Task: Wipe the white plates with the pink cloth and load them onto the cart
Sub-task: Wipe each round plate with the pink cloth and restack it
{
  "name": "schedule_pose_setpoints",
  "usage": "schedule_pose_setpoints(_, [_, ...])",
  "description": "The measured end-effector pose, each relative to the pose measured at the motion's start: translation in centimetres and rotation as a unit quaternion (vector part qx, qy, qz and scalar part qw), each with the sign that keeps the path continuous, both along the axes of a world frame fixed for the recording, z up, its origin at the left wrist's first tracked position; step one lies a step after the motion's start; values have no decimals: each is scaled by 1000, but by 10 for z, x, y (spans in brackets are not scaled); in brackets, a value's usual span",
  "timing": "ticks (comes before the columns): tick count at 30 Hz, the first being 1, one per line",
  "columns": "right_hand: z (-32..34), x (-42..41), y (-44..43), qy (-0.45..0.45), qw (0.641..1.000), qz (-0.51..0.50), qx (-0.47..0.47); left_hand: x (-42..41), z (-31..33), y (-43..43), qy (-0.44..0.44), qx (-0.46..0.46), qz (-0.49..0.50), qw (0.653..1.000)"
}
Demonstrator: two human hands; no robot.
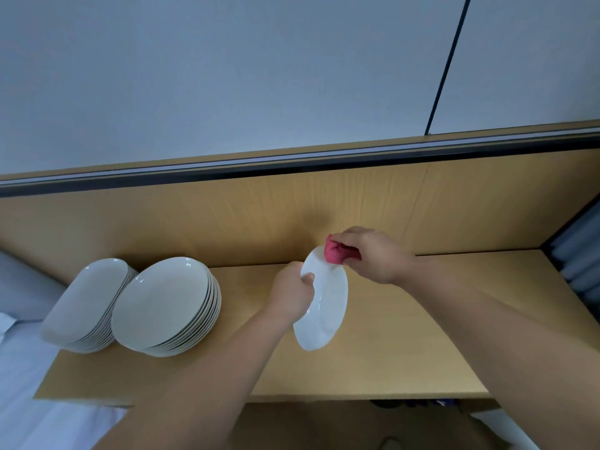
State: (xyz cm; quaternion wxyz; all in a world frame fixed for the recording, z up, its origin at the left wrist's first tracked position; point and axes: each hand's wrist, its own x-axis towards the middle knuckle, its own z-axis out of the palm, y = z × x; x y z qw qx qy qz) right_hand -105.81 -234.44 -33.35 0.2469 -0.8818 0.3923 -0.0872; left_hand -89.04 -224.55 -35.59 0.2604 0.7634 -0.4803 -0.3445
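Over the middle of the wooden surface [406, 336], a white plate [328, 306] is being held tilted on edge, clear of the wood, by the left hand [292, 292], with its fingers curled round the plate's left rim. A pink cloth [334, 253] is being gripped in a bunch by the right hand [373, 254] and pressed against the plate's far rim, knuckles up. Both forearms are being extended from the bottom edge of the view. Fingertips of both hands are being hidden by plate and cloth. Two piles are being carried at the left of the same surface: a round plate stack [162, 303] and, just beside it, an oval plate stack [87, 297]; the count is hard to make out. The surface is being backed by a wood panel [227, 216] with a dark top rail, and a pale wall [227, 76] is being seen behind it. Dark items under the front edge are being blurred beyond telling.
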Motion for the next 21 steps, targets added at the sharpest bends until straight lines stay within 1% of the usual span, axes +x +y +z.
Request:
schedule_pose_setpoints(3, [-11, 18, -4, 6, 1000, 12, 7, 19, 1, 2, -29, 4, -9, 1000])
schedule_pose_setpoints(6, [-21, 38, -7, -1, 999, 31, 12, 43, -6, 5, -67, -2, -66, 996])
schedule_pose_setpoints(8, [-29, 52, -10, -4, 999, 43, 14, 53, -9, 9, -70, -7, -86, 994])
schedule_pose_setpoints(10, [-38, 66, -12, -5, 999, 51, 15, 62, -13, 13, -61, -12, -76, 995])
schedule_pose_setpoints(13, [-53, 85, -14, 10, 998, 63, 20, 77, -27, 22, -27, 22, -46, 998])
schedule_pose_setpoints(18, [-77, 107, -17, 35, 991, 111, 64, 96, -51, 33, -14, 46, -63, 997])
schedule_pose_setpoints(21, [-87, 112, -22, 54, 989, 101, 96, 102, -59, 37, 7, 37, -53, 998])
